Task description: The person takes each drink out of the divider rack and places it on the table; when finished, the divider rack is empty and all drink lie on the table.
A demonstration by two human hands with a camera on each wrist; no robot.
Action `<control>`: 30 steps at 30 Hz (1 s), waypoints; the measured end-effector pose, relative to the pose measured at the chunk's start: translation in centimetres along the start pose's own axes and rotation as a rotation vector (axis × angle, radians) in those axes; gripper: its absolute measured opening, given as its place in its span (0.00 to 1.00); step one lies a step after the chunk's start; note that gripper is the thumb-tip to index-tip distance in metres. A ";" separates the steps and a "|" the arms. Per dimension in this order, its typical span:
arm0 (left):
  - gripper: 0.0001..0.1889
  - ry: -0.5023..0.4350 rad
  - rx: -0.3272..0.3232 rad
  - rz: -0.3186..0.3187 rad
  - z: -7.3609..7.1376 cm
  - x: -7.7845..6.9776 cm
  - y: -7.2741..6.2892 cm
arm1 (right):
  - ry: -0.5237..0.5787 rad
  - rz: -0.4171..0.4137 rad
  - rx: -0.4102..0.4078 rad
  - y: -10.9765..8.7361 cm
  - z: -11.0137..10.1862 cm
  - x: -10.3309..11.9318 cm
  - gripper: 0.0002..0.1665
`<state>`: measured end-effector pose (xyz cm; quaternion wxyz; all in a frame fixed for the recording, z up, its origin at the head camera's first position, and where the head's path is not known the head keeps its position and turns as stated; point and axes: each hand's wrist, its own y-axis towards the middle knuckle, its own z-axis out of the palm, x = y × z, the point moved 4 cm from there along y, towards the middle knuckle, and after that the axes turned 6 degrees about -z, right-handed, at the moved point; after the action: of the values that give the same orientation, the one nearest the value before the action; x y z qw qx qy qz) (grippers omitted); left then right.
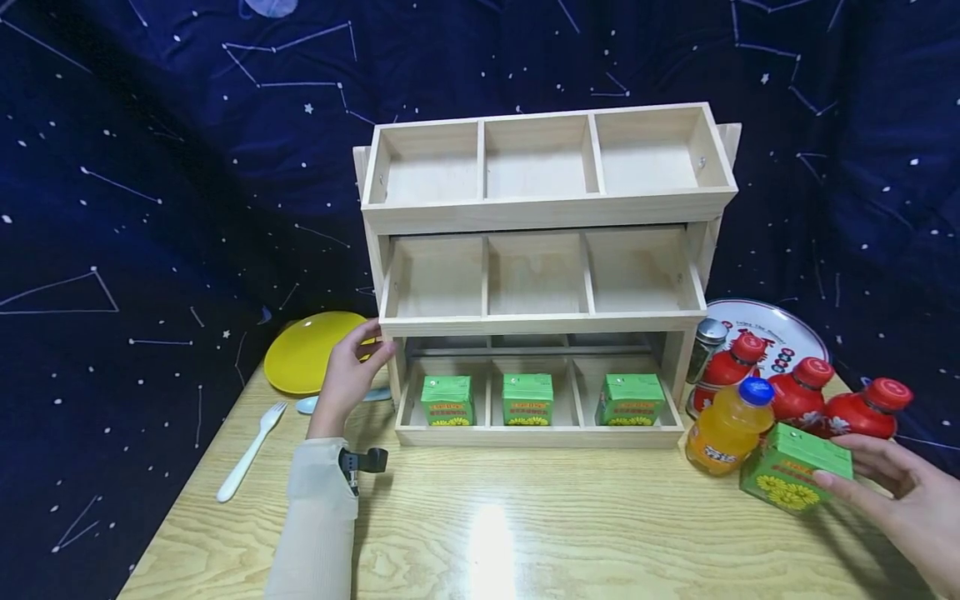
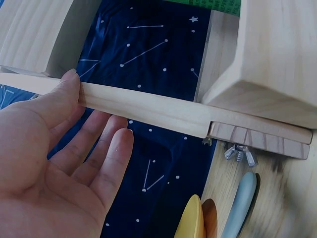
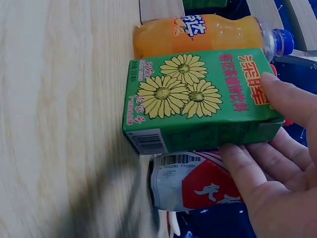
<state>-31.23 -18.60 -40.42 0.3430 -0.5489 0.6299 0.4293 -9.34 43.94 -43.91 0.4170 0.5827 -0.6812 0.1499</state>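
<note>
On the right, my right hand (image 1: 903, 496) grips a green drink carton (image 1: 793, 471) with yellow flowers on its front. The right wrist view shows the thumb over the carton's (image 3: 190, 99) flowered face and the fingers behind it. Just beside the carton stands an orange soda bottle (image 1: 729, 429) with a blue cap. My left hand (image 1: 351, 367) holds the left side post (image 2: 143, 103) of a three-tier wooden shelf (image 1: 547, 215), thumb on one side and fingers on the other. Three similar green cartons (image 1: 527, 400) sit in the bottom tier, one per compartment.
Several red-capped bottles (image 1: 802, 392), a glass shaker (image 1: 707, 342) and a white printed plate (image 1: 780, 325) stand at right. A yellow plate (image 1: 300, 354), a white fork (image 1: 251, 454) and a pale blue utensil (image 1: 306, 406) are at left. A starry dark cloth (image 1: 150, 250) hangs behind.
</note>
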 end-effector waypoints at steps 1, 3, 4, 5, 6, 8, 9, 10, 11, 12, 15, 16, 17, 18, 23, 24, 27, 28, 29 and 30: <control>0.27 0.001 0.000 0.001 0.0 0.0 0.0 | -0.022 -0.002 0.007 0.1 0.0 0.0 0.28; 0.27 0.002 0.000 0.001 0.0 0.0 0.0 | -0.057 -0.010 0.022 0.2 -0.1 0.0 0.30; 0.27 0.003 0.001 0.001 0.0 -0.1 0.0 | -0.066 -0.020 0.031 0.2 -0.1 0.1 0.32; 0.27 0.005 0.001 0.001 0.0 -0.1 0.0 | -0.061 -0.039 0.036 0.2 -0.1 0.3 0.33; 0.27 0.007 0.001 0.002 0.0 -0.1 0.0 | -0.048 -0.063 0.039 0.2 -0.2 0.5 0.33; 0.27 0.007 0.001 0.001 0.1 -0.1 -0.1 | 0.011 -0.115 0.036 0.1 -0.4 1.1 0.34; 0.27 0.005 0.003 0.004 0.1 -0.2 -0.1 | 0.040 -0.138 0.031 0.0 -0.5 1.5 0.34; 0.27 0.004 0.003 0.004 0.0 -0.2 -0.1 | 0.069 -0.166 0.020 0.0 -0.6 1.9 0.35; 0.27 0.003 0.003 0.004 0.0 -0.2 -0.1 | 0.100 -0.188 0.008 -0.1 -0.8 2.3 0.35; 0.27 0.002 0.003 0.005 0.0 -0.2 -0.1 | 0.121 -0.205 -0.002 -0.1 -1.0 2.8 0.36; 0.27 0.002 0.007 0.009 -0.1 -0.3 -0.1 | 0.139 -0.252 -0.036 -0.1 -1.5 4.5 0.39; 0.27 0.005 0.008 0.009 -0.1 -0.3 -0.2 | 0.145 -0.268 -0.043 -0.1 -1.6 5.2 0.39; 0.27 0.007 0.010 0.013 -0.1 -0.4 -0.2 | 0.150 -0.283 -0.047 -0.1 -1.7 5.9 0.39; 0.28 0.011 0.011 0.015 -0.1 -0.4 -0.2 | 0.149 -0.296 -0.051 0.0 -1.7 6.6 0.39; 0.28 0.036 0.012 0.028 -0.1 -0.5 -0.3 | 0.076 -0.254 -0.034 0.8 -1.6 10.0 0.36; 0.28 0.041 0.013 0.029 -0.1 -0.5 -0.4 | 0.060 -0.231 -0.026 1.0 -1.5 10.6 0.36; 0.27 0.049 0.015 0.030 -0.2 -0.6 -0.6 | -0.014 -0.173 0.005 1.7 -0.9 12.5 0.34; 0.27 0.051 0.016 0.032 -0.2 -0.6 -0.6 | -0.014 -0.169 0.015 2.0 -0.7 13.1 0.33; 0.27 0.053 0.016 0.032 -0.3 -0.6 -0.7 | -0.013 -0.168 0.018 2.3 -0.4 13.7 0.32; 0.27 0.052 0.017 0.033 -0.3 -0.7 -0.8 | -0.005 -0.169 0.017 2.7 -0.2 14.3 0.31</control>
<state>-30.33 -18.67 -39.82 0.3241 -0.5466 0.6512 0.4148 -11.40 35.25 -32.38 0.4213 0.6423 -0.6292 0.1185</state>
